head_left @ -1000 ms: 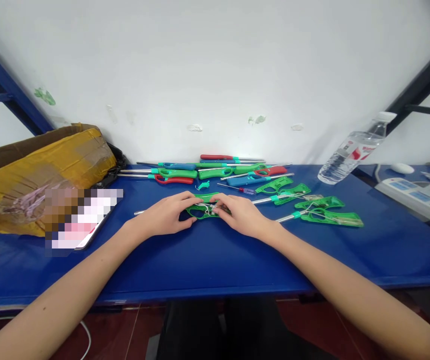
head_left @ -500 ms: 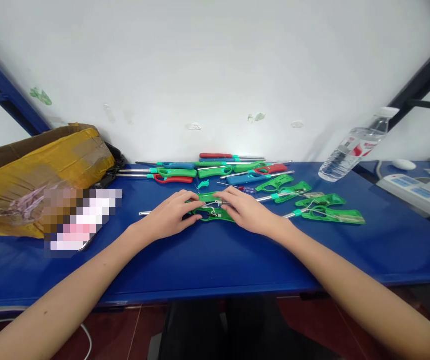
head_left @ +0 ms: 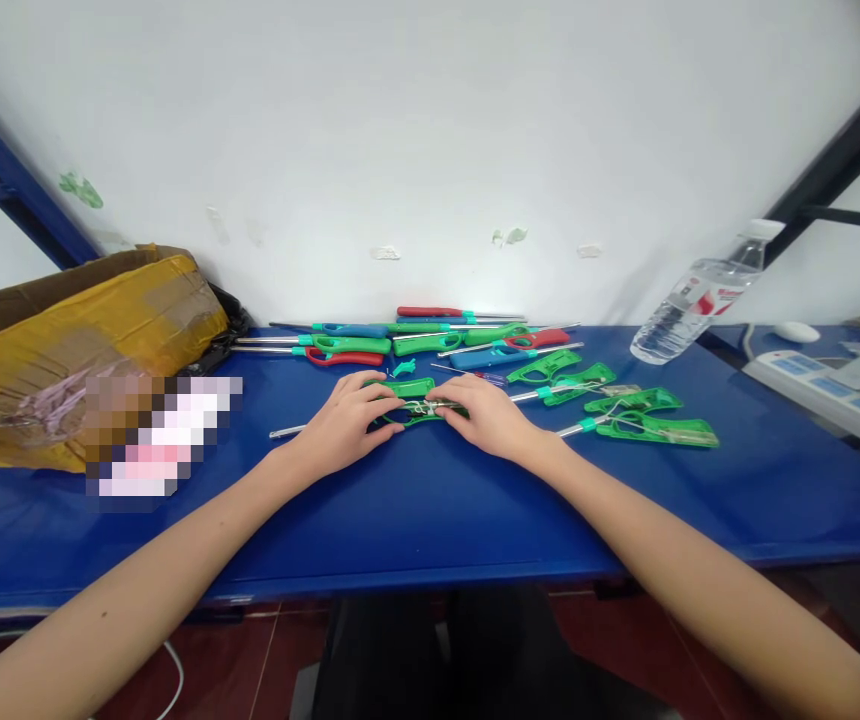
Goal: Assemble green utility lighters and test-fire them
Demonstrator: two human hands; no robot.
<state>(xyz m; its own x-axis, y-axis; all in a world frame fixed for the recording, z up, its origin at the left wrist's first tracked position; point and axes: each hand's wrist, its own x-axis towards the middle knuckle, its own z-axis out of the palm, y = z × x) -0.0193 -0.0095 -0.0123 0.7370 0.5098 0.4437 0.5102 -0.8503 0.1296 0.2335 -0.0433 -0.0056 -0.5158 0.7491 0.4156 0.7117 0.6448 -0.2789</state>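
Observation:
On the blue table (head_left: 415,520) lies an opened green lighter casing (head_left: 416,388), with white wire and small metal parts showing inside it. My left hand (head_left: 355,415) grips the casing's left end, its fingers bent over the edge; a metal tube (head_left: 287,432) sticks out to the left beneath it. At the right end, my right hand (head_left: 475,410) pinches a small metal part (head_left: 434,406) over the casing. Its fingertips partly hide that part. Right of my right hand lie several opened green casings (head_left: 655,430) with tubes and wires.
Behind my hands lies a row of red, blue and green lighters (head_left: 422,343), with a small teal piece (head_left: 404,368) in front. A tilted water bottle (head_left: 696,295) and a power strip (head_left: 835,390) are at the right. A taped cardboard box (head_left: 92,350) stands left, beside a blurred-out item (head_left: 167,435).
The lower green casing half between my hands has moved up close to the upper one. My right hand has shifted slightly left, with its fingertips nearer the casing's middle.

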